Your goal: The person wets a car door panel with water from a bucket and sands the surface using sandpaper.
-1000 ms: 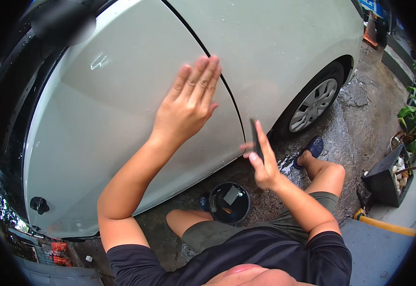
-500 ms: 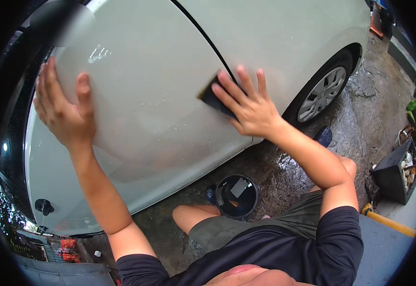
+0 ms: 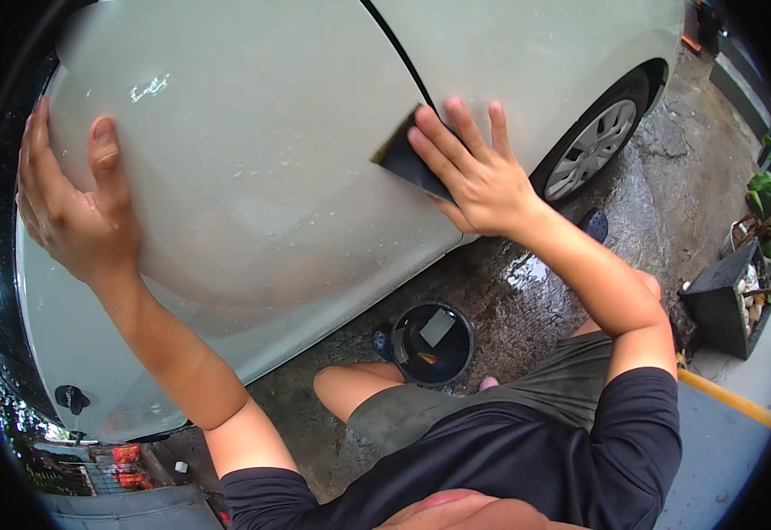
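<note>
A wet white car door [image 3: 262, 212] fills the middle, crossed by small droplets, with a dark seam at its right. My left hand [image 3: 80, 190] is at the door's far left edge by the dark glass, thumb raised and fingers apart, holding nothing that I can see. My right hand [image 3: 478, 172] presses a flat, dark rectangular pad [image 3: 398, 163] with an olive edge against the door beside the seam, fingers spread over it. A black door handle [image 3: 72, 397] shows at lower left.
Below the door, a black bucket [image 3: 434, 362] with a grey rectangle in it stands between my legs on wet concrete [image 3: 513, 309]. A wheel [image 3: 593, 150] is at the right, along with a planter [image 3: 721, 309] of stones, leafy plants [image 3: 770, 190] and a yellow pipe [image 3: 725, 397].
My left hand has moved from near the seam to the door's left edge. My right hand has risen with the dark pad onto the panel by the seam, shifting slightly higher since half a second ago.
</note>
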A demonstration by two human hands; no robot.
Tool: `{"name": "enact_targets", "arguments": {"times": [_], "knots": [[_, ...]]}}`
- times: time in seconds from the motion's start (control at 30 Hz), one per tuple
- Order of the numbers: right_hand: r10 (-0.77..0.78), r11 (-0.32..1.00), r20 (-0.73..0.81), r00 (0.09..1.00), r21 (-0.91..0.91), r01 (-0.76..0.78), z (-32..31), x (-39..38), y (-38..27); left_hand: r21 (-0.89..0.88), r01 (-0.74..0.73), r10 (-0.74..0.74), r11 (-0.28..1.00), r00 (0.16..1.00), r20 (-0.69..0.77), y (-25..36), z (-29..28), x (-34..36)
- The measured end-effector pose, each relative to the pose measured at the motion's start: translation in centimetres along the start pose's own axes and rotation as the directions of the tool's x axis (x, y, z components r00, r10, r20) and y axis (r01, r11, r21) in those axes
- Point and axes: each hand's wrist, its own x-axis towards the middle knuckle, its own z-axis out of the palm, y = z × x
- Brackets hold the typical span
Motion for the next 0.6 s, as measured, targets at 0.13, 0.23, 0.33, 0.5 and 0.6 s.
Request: {"name": "enact_targets", "arguments": {"times": [0.13,0.23,0.33,0.5,0.6], "knots": [[0.025,0.999,-0.15,0.988,-0.034,-0.031,-2.0,4.4,-1.0,0.018,-0.053,0.052,0.998,0.999,0.011,-0.2,0.1,0.0],[0.087,0.996,-0.165,0.982,0.03,-0.083,-0.8,3.9,-2.2,0.003,-0.047,0.047,0.999,0.999,0.012,-0.5,-0.5,-0.2],[0.09,0.996,-0.156,0.984,-0.008,-0.092,3.1,-0.2,-1.9,0.007,-0.052,0.053,0.999,0.999,-0.015,0.0,0.4,-0.1],[0.095,0.995,-0.219,0.971,-0.022,-0.102,-1.4,5.6,-2.4,-0.035,-0.059,0.059,0.998,0.998,-0.006,-0.8,-0.2,-0.2],[0.134,0.991,-0.136,0.982,0.005,-0.135,1.9,0.4,-1.7,-0.021,-0.053,0.053,0.998,0.998,-0.032,-0.9,-0.1,0.1]]}}
